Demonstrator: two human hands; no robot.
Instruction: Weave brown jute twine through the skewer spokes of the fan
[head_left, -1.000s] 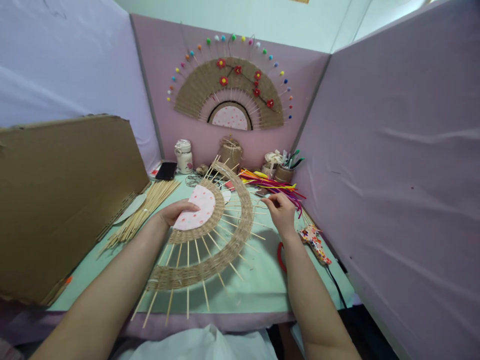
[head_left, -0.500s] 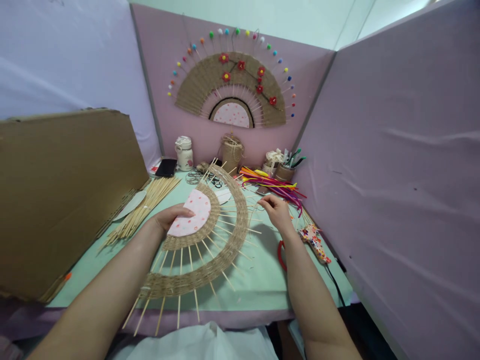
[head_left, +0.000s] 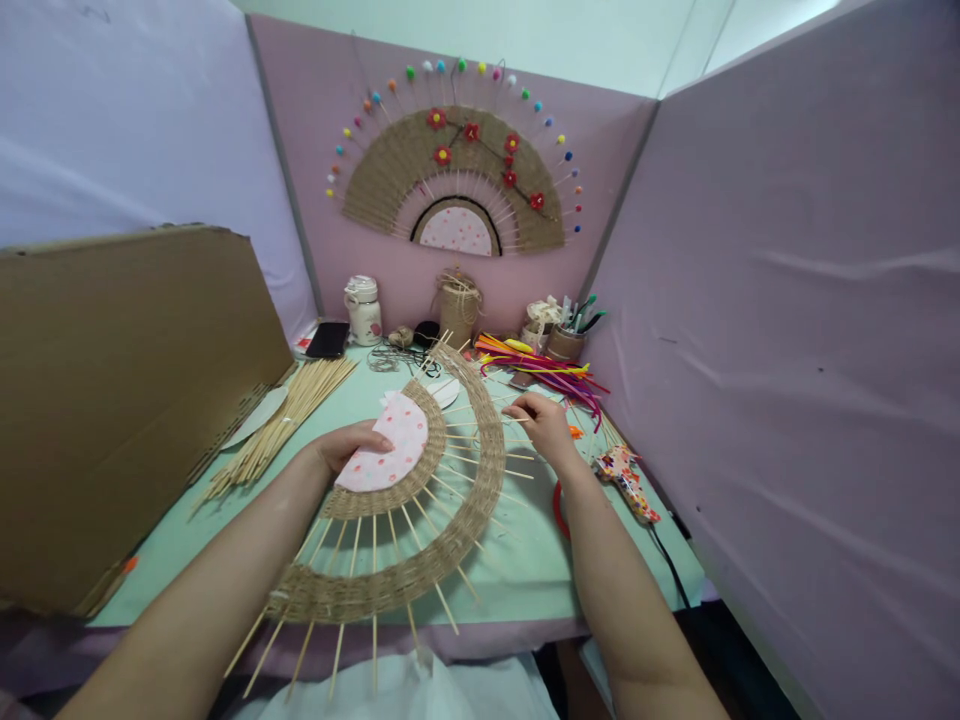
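A half-round fan of wooden skewers woven with jute twine (head_left: pixel 420 520) lies on the green table (head_left: pixel 517 570), its lower sticks jutting over the front edge. My left hand (head_left: pixel 351 446) grips the fan's pink dotted centre piece (head_left: pixel 390 445), fingers curled over its edge. My right hand (head_left: pixel 538 428) sits at the fan's right side, fingers pinched together at the skewer ends near the outer woven band; what it pinches is too small to make out.
A cardboard sheet (head_left: pixel 127 390) leans at the left beside a bundle of skewers (head_left: pixel 285 425). Coloured pipe cleaners (head_left: pixel 547 370), a glue gun (head_left: pixel 626 482), jars, a twine spool and a phone (head_left: pixel 328 340) crowd the back. A finished fan (head_left: pixel 457 180) hangs on the back panel.
The fan has turned and slid toward me, with its lower sticks now further over the table's front edge. My right hand has shifted slightly left along the outer band.
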